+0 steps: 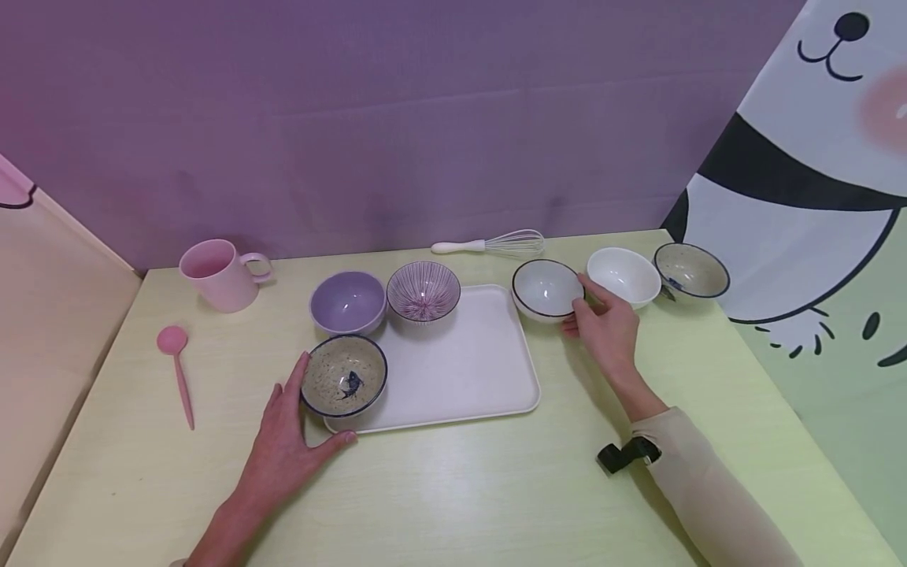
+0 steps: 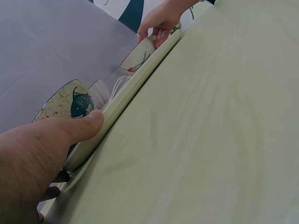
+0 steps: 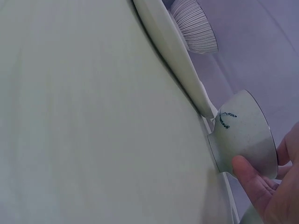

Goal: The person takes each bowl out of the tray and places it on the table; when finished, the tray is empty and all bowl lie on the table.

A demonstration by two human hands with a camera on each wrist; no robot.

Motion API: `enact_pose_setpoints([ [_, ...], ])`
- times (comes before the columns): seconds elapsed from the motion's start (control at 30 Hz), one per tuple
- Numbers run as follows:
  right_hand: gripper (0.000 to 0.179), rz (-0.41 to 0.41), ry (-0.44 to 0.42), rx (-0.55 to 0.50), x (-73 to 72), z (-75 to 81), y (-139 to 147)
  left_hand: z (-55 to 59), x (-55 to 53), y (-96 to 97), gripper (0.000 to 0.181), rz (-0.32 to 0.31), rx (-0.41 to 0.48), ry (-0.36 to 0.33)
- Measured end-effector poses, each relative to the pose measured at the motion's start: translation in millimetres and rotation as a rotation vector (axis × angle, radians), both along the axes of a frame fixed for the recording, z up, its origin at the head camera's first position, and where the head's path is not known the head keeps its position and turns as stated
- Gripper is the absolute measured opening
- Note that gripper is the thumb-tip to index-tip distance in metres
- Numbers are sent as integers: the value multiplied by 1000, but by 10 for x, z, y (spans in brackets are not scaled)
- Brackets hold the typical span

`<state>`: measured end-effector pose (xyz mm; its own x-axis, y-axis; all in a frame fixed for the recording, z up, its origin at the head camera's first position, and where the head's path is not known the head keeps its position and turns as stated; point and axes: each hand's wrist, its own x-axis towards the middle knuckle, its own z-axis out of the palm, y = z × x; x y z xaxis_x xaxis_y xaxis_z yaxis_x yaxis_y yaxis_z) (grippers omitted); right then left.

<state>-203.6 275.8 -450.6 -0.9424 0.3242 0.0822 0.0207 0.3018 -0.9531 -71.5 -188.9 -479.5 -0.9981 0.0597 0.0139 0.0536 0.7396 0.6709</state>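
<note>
Head: your left hand (image 1: 286, 441) spreads wide at the speckled bowl (image 1: 344, 376), tray's (image 1: 460, 378) near-left corner; your right hand (image 1: 608, 329) grips the dark-rimmed bowl (image 1: 544, 290) by its far-right corner. Left wrist: thumb straight. Right wrist: you're probably loading; next calls for a level lift inward.

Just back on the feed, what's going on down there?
A person has each hand at a bowl by a white tray. The left hand touches the speckled fish bowl at the tray's near left corner. The right hand grips a dark-rimmed pale bowl by the far right corner. A striped bowl and a purple bowl stand toward the far left, untouched.
</note>
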Motion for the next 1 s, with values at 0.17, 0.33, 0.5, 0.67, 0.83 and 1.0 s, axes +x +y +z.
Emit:
enact_pose_setpoints([
  [0.17,48,-5,-3,-7,-25,0,-7,3,4,-3,134,-1,0,-5],
  [0.33,49,-15,1,-3,-50,-8,5,-5,3,-3,133,1,-3,0],
  [0.5,47,-17,12,11,-63,-12,25,-2,11,-2,133,-2,-6,7],
  [0.67,48,-21,10,5,-66,2,32,7,20,0,133,0,-7,0],
  [0.83,50,-12,-2,-2,-64,8,33,-4,10,1,133,1,-5,5],
  [1.0,52,-16,-31,70,-48,18,45,-7,4,1,133,-2,-2,9],
])
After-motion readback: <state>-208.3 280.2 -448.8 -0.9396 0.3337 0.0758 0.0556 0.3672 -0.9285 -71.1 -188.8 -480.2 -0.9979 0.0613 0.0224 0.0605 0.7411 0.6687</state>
